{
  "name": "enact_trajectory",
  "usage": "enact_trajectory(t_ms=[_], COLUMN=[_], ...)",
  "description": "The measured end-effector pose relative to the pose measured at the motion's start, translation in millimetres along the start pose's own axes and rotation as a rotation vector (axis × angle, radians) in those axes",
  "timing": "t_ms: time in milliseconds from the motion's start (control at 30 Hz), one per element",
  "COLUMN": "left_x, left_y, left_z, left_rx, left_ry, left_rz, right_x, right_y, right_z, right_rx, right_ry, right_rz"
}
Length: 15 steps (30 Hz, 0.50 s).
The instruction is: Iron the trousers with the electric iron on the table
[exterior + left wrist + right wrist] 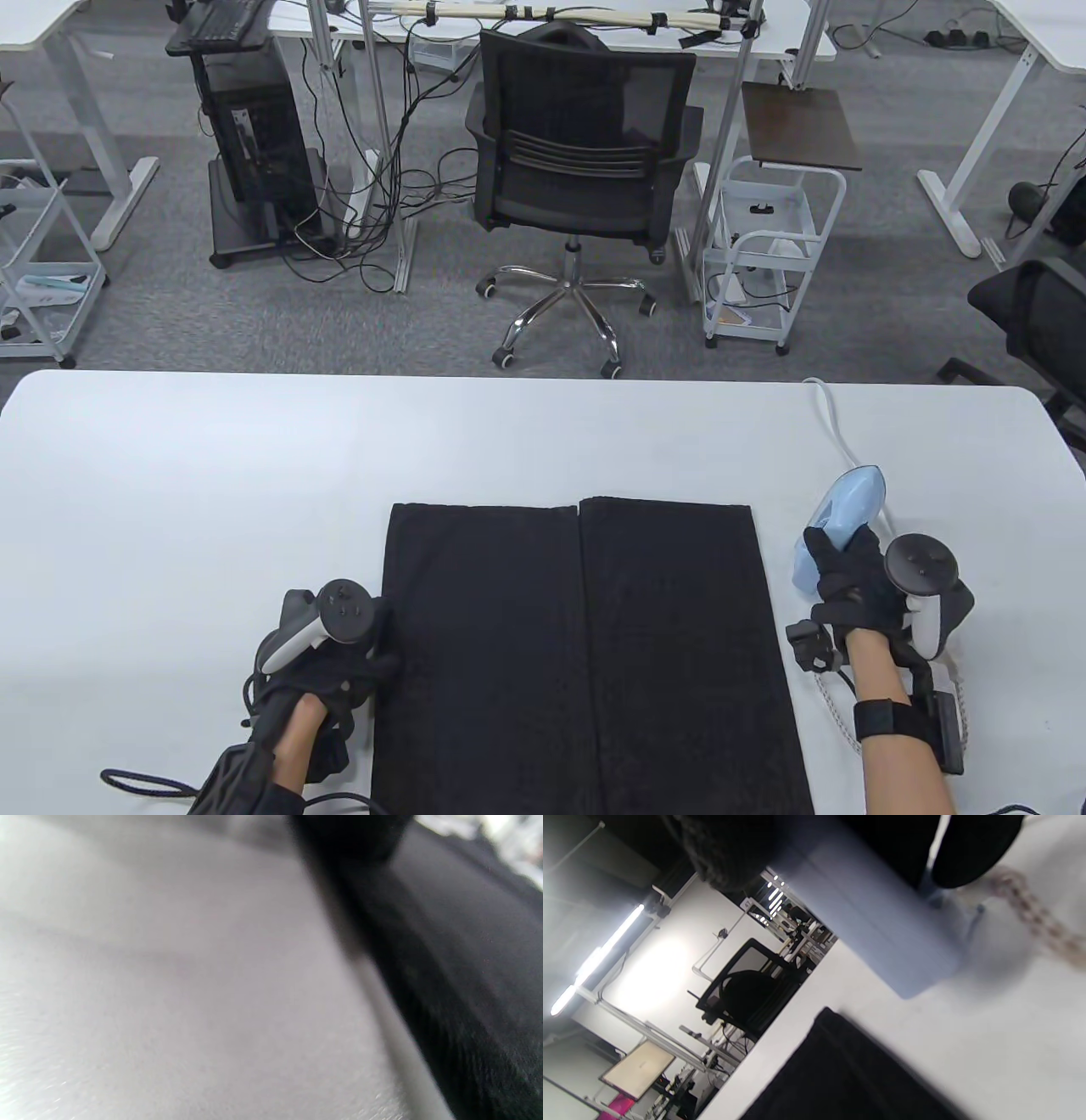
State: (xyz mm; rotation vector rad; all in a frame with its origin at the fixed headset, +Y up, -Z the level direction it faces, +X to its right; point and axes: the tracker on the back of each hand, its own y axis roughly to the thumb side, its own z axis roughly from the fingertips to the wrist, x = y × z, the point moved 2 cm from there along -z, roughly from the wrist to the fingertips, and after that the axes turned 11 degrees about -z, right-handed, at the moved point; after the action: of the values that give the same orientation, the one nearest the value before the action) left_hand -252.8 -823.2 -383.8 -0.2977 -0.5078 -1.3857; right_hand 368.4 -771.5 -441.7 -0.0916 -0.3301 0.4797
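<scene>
Black trousers (585, 654) lie flat on the white table (212, 475), both legs side by side, running from mid-table to the near edge. My left hand (361, 658) rests at the trousers' left edge; the cloth shows dark in the left wrist view (475, 955). My right hand (848, 569) grips the handle of a light blue electric iron (848, 505), which stands to the right of the trousers, apart from them. The iron's body (865, 921) and the trousers' corner (840, 1069) show in the right wrist view.
The iron's white cord (836, 416) runs back over the table's far edge, and a braided cord (1035, 916) lies by my right wrist. A black office chair (581, 161) and a white cart (772, 246) stand beyond the table.
</scene>
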Motion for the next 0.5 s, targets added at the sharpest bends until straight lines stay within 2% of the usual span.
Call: enact_trajectory(t_ms=[133,333,500], left_x=[-0.1,0.0,0.1], left_y=[-0.1,-0.2,-0.3], left_z=[0.0,0.0,0.2], left_rx=[0.0,0.0,0.0], left_ry=[0.0,0.001,0.005], left_rz=[0.0,0.003,0.004], right_x=[-13.6,-18.6,-12.4], right_y=[-2.6,-5.3,10.1], right_z=[15.0,21.9,26.7], right_rx=[0.008,-0.028,-0.176], right_ry=[0.038,0.055,0.204], right_rz=[0.146,0.188,0.326])
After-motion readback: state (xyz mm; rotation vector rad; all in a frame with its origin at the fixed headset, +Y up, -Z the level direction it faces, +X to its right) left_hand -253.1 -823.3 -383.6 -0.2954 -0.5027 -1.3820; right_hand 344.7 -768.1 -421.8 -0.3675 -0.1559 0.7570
